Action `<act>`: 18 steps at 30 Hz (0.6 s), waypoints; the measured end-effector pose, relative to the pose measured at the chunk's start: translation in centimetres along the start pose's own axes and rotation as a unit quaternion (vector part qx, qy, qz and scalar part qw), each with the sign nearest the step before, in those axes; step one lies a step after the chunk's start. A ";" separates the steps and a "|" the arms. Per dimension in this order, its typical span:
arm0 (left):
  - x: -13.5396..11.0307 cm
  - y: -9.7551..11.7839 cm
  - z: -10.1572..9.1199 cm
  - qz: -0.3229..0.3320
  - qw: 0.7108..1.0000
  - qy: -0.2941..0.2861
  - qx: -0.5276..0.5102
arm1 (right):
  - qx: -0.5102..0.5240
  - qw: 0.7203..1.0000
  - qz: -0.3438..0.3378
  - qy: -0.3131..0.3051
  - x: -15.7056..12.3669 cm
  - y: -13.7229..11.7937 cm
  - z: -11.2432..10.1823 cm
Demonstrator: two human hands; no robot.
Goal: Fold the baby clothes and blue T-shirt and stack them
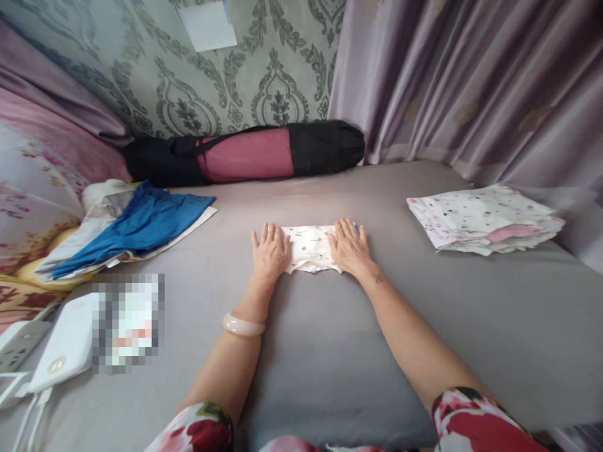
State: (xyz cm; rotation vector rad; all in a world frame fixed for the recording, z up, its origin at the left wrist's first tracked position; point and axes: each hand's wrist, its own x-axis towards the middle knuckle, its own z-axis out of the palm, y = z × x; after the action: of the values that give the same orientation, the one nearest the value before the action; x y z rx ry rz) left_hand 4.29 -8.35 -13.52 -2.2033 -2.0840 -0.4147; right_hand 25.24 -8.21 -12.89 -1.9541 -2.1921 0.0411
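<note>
On the near side of the carry bag point(245, 156), well apart from it: one small printed cloth point(311, 246), laid flat on a grey sheet point(311, 358). Against it we enter the left hand point(272, 251) at its left end and the right hand point(349, 248) at its right end, both palms down, fingers straight and slightly spread, gripping nothing. Step in hand, as we judge it: smoothing and squaring the cloth. Next move, in our view, calls for light, even pressure, then an edge taken up without disturbing the layers.

Materials. Cloth: white, small scattered motifs, soft-looking, roughly rectangular, near edge wavy. Sheet: matt, faintly wrinkled. Bag: long cylinder, black ends, dusky pink mesh-like middle. Off its right end, nearer us: one stack of printed cloths point(485, 216), white ground, loose edges, a pink piece point(513, 233) showing. Off its left end, nearer us: one blue cloth point(151, 216), limp, over paler pieces point(108, 198).
</note>
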 end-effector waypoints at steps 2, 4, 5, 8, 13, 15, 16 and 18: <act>0.0 -0.3 -0.1 -0.006 1.000 0.015 -0.002 | -0.007 1.000 0.013 0.004 0.1 0.6 -0.1; 0.1 -0.6 -0.1 -0.010 1.000 0.027 -0.005 | -0.010 1.000 0.025 0.007 0.2 1.2 -0.2; 0.1 -0.7 0.0 -0.009 0.999 0.031 -0.006 | -0.011 0.999 0.029 0.007 0.3 1.4 -0.1; 0.1 -1.0 0.3 -0.002 1.000 0.024 -0.010 | -0.011 0.999 0.040 -0.006 0.3 1.8 0.1; 0.2 -1.2 0.6 -0.013 0.998 -0.050 -0.024 | 0.000 0.998 0.049 -0.040 0.4 2.1 0.6; 0.3 -1.2 0.6 -0.015 0.998 -0.054 -0.027 | 0.003 0.998 0.049 -0.039 0.5 2.2 0.8; 0.3 -1.2 0.6 -0.015 0.998 -0.052 -0.029 | 0.004 0.998 0.049 -0.036 0.5 2.2 0.8; 0.3 -1.2 0.5 -0.015 0.998 -0.048 -0.032 | 0.005 0.998 0.049 -0.033 0.5 2.3 1.0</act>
State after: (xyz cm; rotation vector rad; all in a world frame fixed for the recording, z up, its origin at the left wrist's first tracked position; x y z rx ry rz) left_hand 3.21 -7.87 -14.12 -2.2724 -2.1851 -0.3910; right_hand 27.27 -7.27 -14.11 -2.0809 -2.1302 0.1325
